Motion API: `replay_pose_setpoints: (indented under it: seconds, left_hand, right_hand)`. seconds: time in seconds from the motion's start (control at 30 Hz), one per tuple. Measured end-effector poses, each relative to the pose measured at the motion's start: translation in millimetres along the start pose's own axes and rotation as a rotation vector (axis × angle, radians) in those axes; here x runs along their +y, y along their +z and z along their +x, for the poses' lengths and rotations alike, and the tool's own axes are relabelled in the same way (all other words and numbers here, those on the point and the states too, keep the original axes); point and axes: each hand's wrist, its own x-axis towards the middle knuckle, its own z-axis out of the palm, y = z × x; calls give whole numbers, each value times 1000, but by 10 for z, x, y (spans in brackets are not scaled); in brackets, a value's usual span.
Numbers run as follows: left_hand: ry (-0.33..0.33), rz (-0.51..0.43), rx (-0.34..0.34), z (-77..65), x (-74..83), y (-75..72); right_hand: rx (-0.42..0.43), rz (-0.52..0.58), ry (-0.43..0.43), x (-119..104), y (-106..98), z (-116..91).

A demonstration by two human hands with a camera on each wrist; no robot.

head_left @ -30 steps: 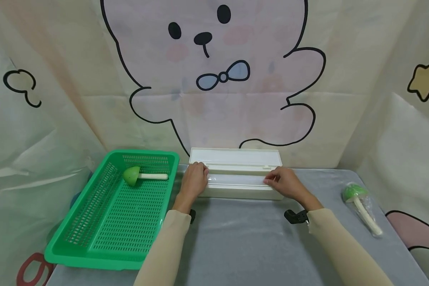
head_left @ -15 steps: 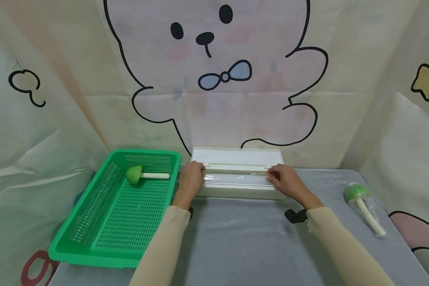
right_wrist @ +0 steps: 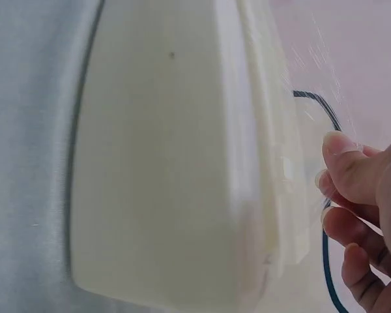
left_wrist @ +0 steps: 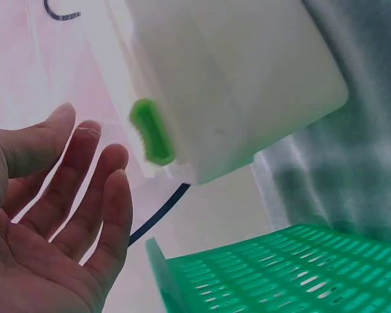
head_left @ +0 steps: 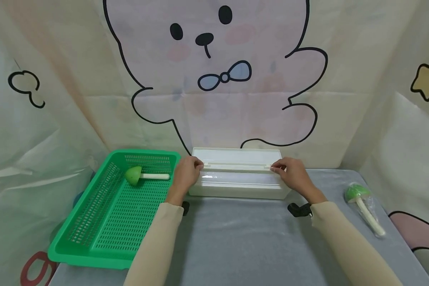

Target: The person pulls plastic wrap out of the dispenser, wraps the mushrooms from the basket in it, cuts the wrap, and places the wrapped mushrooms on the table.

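Note:
A white cling film dispenser (head_left: 239,192) stands at the table's back edge with its lid (head_left: 236,154) raised. My left hand (head_left: 186,172) is at its left end, thumb and fingertips together at the film's edge; the left wrist view shows it beside a green piece (left_wrist: 153,134) on the box's end. At the other end my right hand (head_left: 294,173) pinches the clear cling film (right_wrist: 316,65) between thumb and forefinger. The film stretches up from the box, faint and see-through. Its hold in the left fingers shows only as a small glint.
Left of the dispenser is a green plastic basket (head_left: 103,260) holding a toy mushroom (head_left: 133,175) with a white stem. A second mushroom (head_left: 364,208), wrapped in clear film, lies at the right of the grey table (head_left: 243,246). A printed curtain (head_left: 357,47) hangs behind.
Both hands have risen from the roll to about the lid's hinge side and spread slightly apart, drawing the film up. The dispenser, basket and mushrooms have stayed in place.

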Motion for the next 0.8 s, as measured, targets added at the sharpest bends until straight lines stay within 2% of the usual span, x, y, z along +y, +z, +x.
replay_pose_setpoints:
  seconds: [0.3, 0.8]
  left_hand:
    - [-23, -84, -23, 21, 71, -131]
    - [32, -147, -54, 113, 231, -405]
  right_hand:
    - [40, 7, -15, -61, -126, 75]
    - [84, 22, -62, -187, -445, 220]
